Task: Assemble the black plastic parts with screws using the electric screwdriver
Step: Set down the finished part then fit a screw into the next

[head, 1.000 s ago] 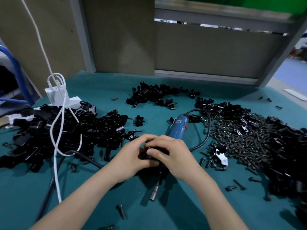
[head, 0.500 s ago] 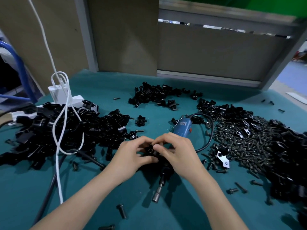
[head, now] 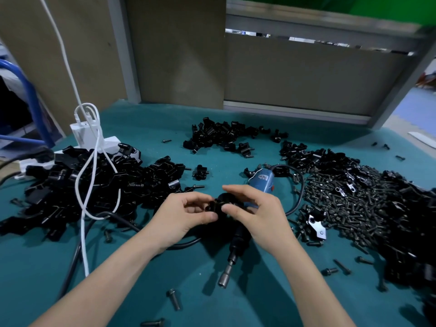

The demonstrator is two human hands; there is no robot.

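Observation:
Between my two hands, over the middle of the table, is a small black plastic part (head: 218, 204). My left hand (head: 186, 217) pinches its left side with thumb and fingers. My right hand (head: 257, 214) pinches its right side. Under my hands the blue and black electric screwdriver (head: 260, 185) lies on the teal mat, its metal bit (head: 225, 278) pointing toward me. A wide heap of black screws (head: 354, 204) spreads to the right. Piles of black plastic parts (head: 94, 185) lie at left.
Another pile of black parts (head: 219, 135) lies at the back centre, more (head: 415, 232) at far right. White cables (head: 92, 175) and a white charger (head: 82, 133) sit at left over the pile. Loose screws (head: 173, 298) dot the near mat (head: 141, 291). A panel wall (head: 295, 74) closes the back.
My hands have lifted slightly and spread apart, exposing the black part between the fingertips. The view has tilted a little. The screwdriver has stayed on the mat.

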